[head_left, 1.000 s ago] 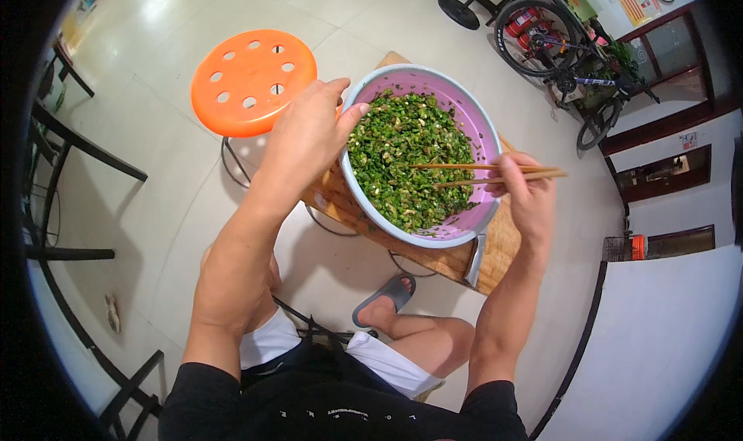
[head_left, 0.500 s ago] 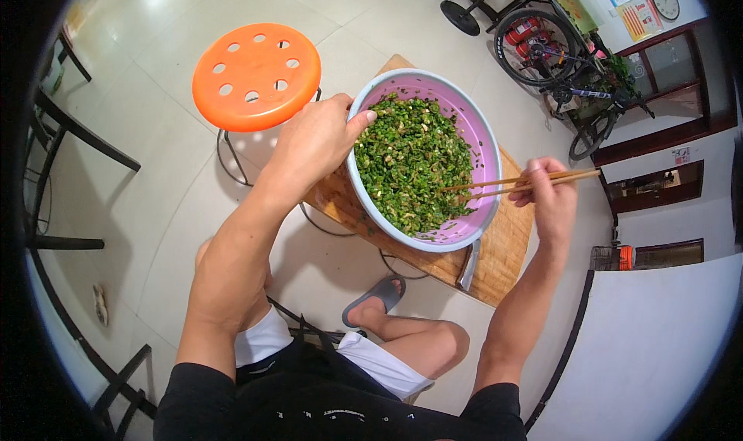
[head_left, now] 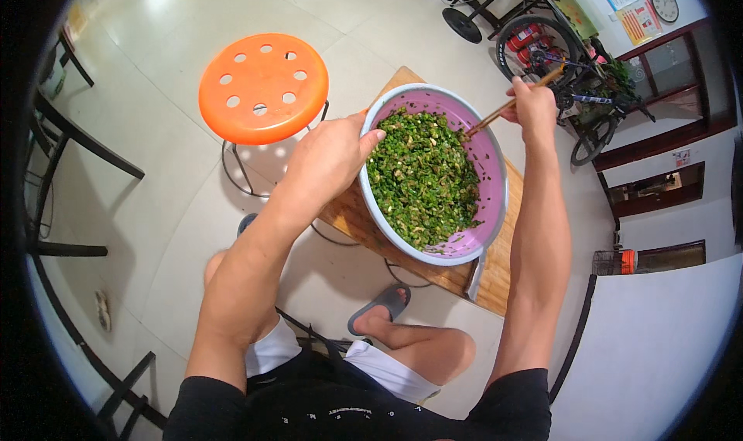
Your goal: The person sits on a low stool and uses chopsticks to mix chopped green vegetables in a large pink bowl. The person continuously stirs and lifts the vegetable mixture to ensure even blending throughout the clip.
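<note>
A round basin (head_left: pixel 495 162), pale blue at the rim and pink inside, holds a chopped green filling (head_left: pixel 424 179) with lighter bits in it. My left hand (head_left: pixel 331 153) grips the basin's left rim, thumb over the edge and fingers hidden outside. In my right hand (head_left: pixel 532 108) is a pair of wooden chopsticks (head_left: pixel 491 121), closed in the fingers above the far right rim. Their tips reach the filling's edge by the inner wall. Beneath the basin lies a wooden board (head_left: pixel 495 282). A knife (head_left: pixel 476 277) rests on it, partly hidden under the rim.
An orange round stool (head_left: pixel 263 89) with holes in its seat stands left of the basin. Black chair legs (head_left: pixel 93 143) are at the far left. A bicycle (head_left: pixel 542 50) leans near the far right wall. My slippered foot (head_left: pixel 379 311) is below the board.
My right hand and the chopsticks have moved away from me, from the basin's right side to its far right rim. The basin and stool appear slightly lower and farther right in view.
</note>
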